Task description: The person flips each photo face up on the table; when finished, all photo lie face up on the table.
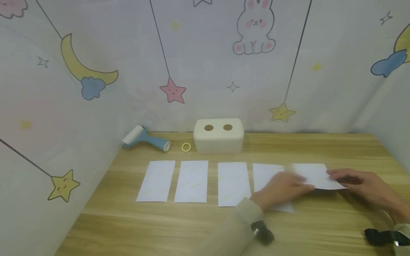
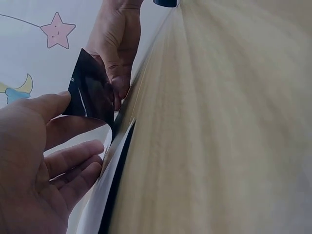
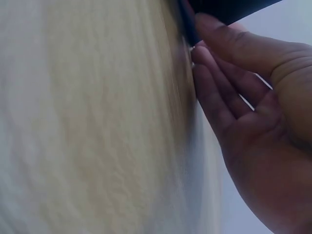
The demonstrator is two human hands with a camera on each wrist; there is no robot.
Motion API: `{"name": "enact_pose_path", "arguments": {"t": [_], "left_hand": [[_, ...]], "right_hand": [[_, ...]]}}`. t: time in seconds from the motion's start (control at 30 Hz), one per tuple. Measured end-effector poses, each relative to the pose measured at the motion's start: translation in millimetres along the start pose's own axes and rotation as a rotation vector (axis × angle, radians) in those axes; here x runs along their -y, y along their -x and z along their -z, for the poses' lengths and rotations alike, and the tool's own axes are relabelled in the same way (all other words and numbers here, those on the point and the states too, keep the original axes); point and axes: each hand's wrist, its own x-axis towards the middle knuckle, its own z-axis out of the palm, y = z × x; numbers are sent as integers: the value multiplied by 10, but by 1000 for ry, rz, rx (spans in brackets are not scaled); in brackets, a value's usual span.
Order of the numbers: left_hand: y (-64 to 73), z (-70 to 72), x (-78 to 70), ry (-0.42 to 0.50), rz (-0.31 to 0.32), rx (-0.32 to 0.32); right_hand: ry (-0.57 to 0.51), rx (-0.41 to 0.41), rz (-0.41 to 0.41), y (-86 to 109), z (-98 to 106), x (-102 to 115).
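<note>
Both hands hold one white-backed, glossy dark-faced sheet, like a photo print, at the right of the row in the head view. My left hand pinches its left edge between thumb and fingers. At the opposite edge my right hand grips it by thumb and fingertips. The sheet is tilted and slightly bent, its near edge raised off the table; its dark face shows in the left wrist view. Beside it lies a similar sheet, partly hidden by my left hand and wrist. Farther left are three more white-side-up sheets.
At the table's back left lies a lint roller with a blue handle. Next to it are a small yellowish ring and a white box with two round holes on top. A cartoon-printed curtain encloses the wooden table.
</note>
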Motion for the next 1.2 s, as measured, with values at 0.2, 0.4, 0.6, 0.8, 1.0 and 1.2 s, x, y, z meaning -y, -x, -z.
{"name": "enact_pose_path", "arguments": {"t": [0.2, 0.4, 0.6, 0.8, 1.0, 1.2], "left_hand": [[9, 15, 31, 55, -30, 21], [38, 42, 4, 100, 19, 31], [63, 60, -1, 106, 24, 10], [32, 32, -17, 82, -6, -31], [29, 60, -52, 117, -32, -110], [53, 103, -93, 224, -6, -164]], "right_hand": [[123, -49, -35, -9, 3, 45], [184, -82, -185, -16, 64, 152], [165, -108, -247, -62, 113, 321], [193, -90, -290, -92, 140, 436], [140, -74, -298, -163, 79, 580], [41, -86, -247, -251, -41, 684]]}}
